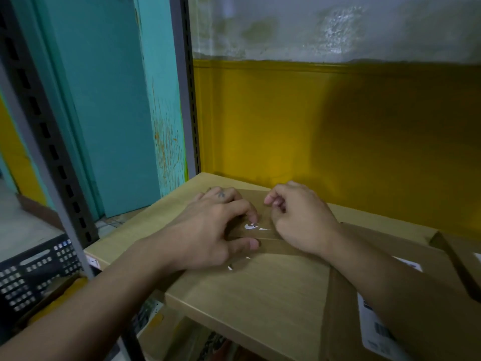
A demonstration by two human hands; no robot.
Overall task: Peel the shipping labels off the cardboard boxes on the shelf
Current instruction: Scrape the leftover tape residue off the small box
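Note:
A flat cardboard box [242, 199] lies on the pale wooden shelf [260, 290], sealed with brown tape. A few white label scraps [253, 226] cling to its top. My left hand [208, 230] rests on the box with its fingers spread and bent, forefinger tip at the scraps and thumb pressed down just below. My right hand [299, 217] hovers just to the right with fingers curled, thumb against forefinger. It pinches a faint clear strip of label film [265, 214] rising from the scraps.
A second cardboard box [346, 295] lies under my right forearm and bears a white shipping label [377, 332]. A third box [463, 254] is at the far right. Slotted metal uprights [190, 100] frame the shelf. A black crate [33, 272] stands lower left. A yellow wall [338, 139] is behind.

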